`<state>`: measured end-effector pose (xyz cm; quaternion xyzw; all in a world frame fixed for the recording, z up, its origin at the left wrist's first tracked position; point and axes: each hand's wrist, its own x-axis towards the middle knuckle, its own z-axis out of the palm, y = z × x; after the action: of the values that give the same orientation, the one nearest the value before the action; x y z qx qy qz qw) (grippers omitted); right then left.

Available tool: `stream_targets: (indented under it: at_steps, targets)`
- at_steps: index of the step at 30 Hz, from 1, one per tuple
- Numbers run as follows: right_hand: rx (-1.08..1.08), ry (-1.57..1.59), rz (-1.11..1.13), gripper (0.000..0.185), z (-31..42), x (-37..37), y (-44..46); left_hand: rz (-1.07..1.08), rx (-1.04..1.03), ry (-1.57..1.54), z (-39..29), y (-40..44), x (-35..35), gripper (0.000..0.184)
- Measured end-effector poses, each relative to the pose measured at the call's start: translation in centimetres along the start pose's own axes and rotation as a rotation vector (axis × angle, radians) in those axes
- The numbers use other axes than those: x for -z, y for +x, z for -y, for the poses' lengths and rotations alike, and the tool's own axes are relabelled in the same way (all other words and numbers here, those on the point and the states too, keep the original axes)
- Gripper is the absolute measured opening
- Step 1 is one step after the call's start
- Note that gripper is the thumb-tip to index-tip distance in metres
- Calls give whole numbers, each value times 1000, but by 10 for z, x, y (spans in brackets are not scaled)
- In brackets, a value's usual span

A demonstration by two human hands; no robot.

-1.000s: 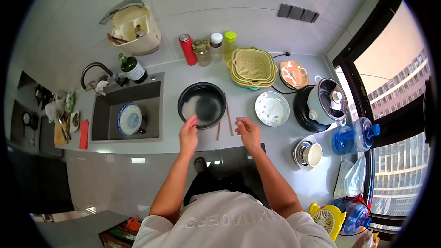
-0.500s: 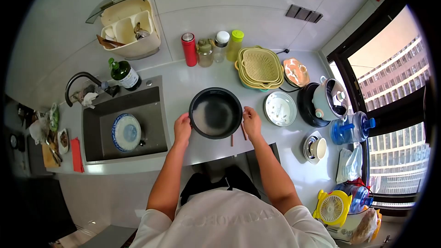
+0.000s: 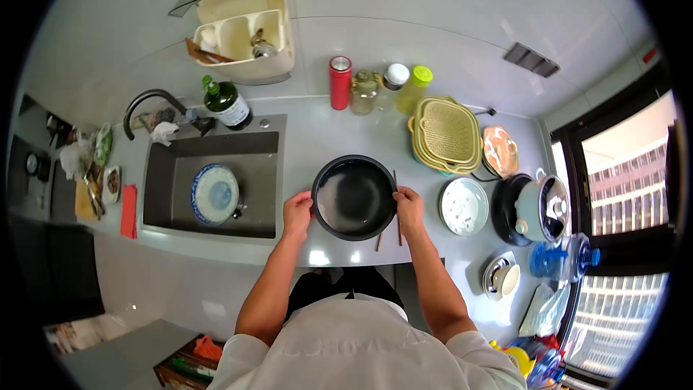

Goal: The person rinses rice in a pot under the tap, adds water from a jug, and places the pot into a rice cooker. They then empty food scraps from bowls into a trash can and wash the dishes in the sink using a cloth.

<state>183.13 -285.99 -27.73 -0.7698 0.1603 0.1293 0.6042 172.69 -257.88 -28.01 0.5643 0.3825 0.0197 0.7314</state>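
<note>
Between both hands is a round black pot [image 3: 354, 198], dark inside with a pale reflection on one side. My left hand [image 3: 298, 214] grips its left rim, fingers curled. On the opposite edge, my right hand [image 3: 409, 209] is closed around the rim. Whether the pot rests on the counter or hangs just above it, I cannot tell. Partly behind the pot and right hand lie brown chopsticks [image 3: 400, 232], their lower ends showing. A white plate [image 3: 464, 206] with a faint pattern sits to the right of my right hand.
Left is a sink [image 3: 170, 206] holding a blue-rimmed bowl [image 3: 214, 195], with a black faucet [image 3: 148, 97]. A red flask [image 3: 340, 83] and several bottles line the wall. Stacked yellow baskets [image 3: 445, 133], a lidded pot [image 3: 541, 209] and a small cup [image 3: 507, 279] stand right.
The view has swung, so the counter and everything on it appear shifted right and slightly down. Both hands keep hold of the pot, and more of a chopstick shows beside it.
</note>
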Motion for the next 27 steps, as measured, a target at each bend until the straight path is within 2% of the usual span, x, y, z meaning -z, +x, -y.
stream_targets:
  at_steps: [4,7,12,20,27]
  targets:
    - [-40,-24,73,29,19,-28,-7,-42,8,-135,-16,-26,38,27]
    - [33,26,237,35,54,-63,-22,-127,-48,-248,-34,-50,77,29]
    - [87,29,478,32,117,-157,-88,-311,-152,-432,-56,-99,174,30]
    - [194,-70,795,33,135,-370,-231,-533,-296,-580,-55,-169,399,33]
    - [135,-111,997,36,116,-578,-411,-721,-337,-620,-59,-251,637,32]
